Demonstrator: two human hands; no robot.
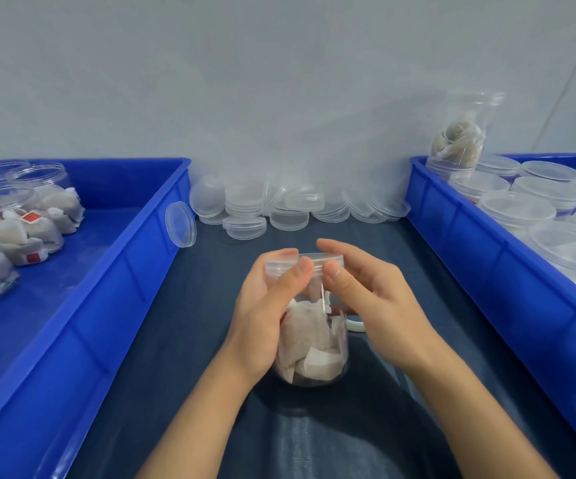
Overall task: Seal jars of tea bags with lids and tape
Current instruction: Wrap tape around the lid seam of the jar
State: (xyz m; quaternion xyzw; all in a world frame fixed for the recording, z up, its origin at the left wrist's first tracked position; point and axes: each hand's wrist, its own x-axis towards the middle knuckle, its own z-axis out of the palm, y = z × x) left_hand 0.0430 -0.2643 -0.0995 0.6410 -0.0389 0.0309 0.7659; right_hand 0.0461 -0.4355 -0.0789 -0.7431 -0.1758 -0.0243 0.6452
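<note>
Tape roll [355,326] mostly hidden behind right hand [379,305]; both bins cut off.

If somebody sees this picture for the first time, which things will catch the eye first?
First the two hands, left and right, holding a clear jar of tea bags with its lid on, at the centre. Then the bright blue bins: the left bin with open jars, the right bin with lidded ones. Loose lids lie at the wall.

Open dark mat [182,340] between blue bins [113,271], loose lids [279,209] behind.
</note>
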